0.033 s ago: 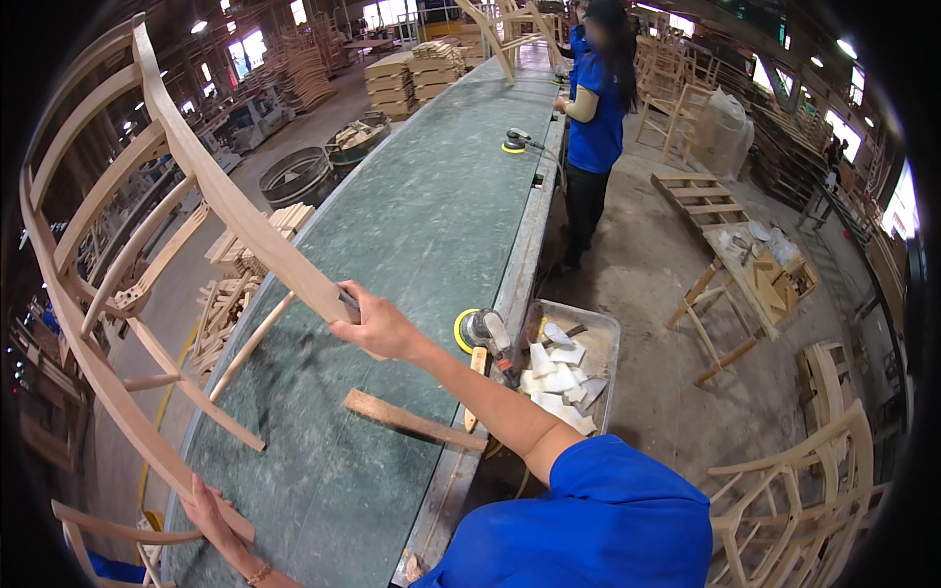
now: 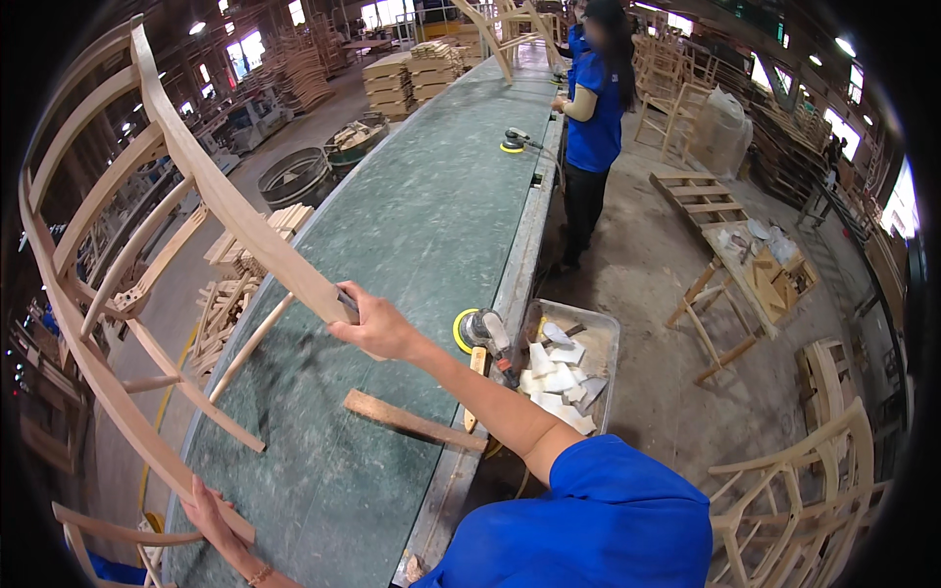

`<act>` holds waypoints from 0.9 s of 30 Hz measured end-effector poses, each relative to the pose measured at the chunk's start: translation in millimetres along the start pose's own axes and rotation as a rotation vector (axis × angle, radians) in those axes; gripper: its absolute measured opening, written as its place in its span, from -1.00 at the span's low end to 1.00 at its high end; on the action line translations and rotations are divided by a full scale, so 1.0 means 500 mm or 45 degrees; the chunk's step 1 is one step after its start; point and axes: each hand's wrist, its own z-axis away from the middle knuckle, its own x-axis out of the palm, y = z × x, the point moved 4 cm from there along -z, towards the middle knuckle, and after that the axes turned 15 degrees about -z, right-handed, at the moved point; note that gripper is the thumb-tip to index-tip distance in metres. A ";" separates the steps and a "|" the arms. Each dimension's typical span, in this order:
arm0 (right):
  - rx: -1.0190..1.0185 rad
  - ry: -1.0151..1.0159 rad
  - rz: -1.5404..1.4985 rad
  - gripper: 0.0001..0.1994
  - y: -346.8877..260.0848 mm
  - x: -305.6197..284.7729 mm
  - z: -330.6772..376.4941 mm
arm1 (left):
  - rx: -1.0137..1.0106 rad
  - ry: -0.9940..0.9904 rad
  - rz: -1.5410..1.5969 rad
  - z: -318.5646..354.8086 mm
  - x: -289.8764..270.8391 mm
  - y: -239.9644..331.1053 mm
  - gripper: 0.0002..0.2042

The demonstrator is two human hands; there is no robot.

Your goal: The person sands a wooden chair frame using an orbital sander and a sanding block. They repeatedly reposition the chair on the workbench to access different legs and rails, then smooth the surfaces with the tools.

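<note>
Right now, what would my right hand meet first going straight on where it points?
Most likely the chair frame, whose end your right hand grips; depth beyond that is unclear.

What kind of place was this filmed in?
Probably a furniture workshop or factory: a bare wooden frame is held over a long green bench, a sander sits at the bench's edge, and stacked wood stands beyond.

Head-worn fisheye view, looking down from above, hands (image 2: 380,325) near; facing along the green bench (image 2: 412,216)
</note>
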 end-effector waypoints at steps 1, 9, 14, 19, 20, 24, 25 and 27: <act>0.005 -0.007 -0.001 -0.31 0.003 0.000 -0.002 | -0.014 -0.003 -0.011 -0.001 0.000 -0.001 -0.56; -0.044 0.031 0.029 -0.32 0.011 -0.004 -0.001 | -0.024 0.005 -0.022 0.021 0.006 0.022 -0.58; -0.088 0.032 0.030 -0.31 0.005 -0.005 0.003 | 0.059 -0.227 0.001 0.023 0.010 0.013 -0.37; -0.071 0.033 0.109 -0.33 0.004 -0.015 0.004 | 0.223 -0.143 -0.151 0.072 0.008 0.076 -0.51; -0.076 0.026 0.087 -0.33 0.000 -0.013 0.005 | 0.255 -0.116 -0.170 0.091 0.005 0.094 -0.53; -0.079 0.033 0.048 -0.32 -0.008 -0.014 0.007 | 1.028 -0.009 -0.341 0.106 0.002 0.108 -0.53; -0.079 0.045 0.046 -0.32 -0.009 -0.015 0.007 | 1.266 0.036 -0.381 0.120 0.005 0.116 -0.52; -0.078 0.053 0.033 -0.32 -0.009 -0.013 0.005 | 1.731 0.144 -0.468 0.149 0.000 0.112 -0.51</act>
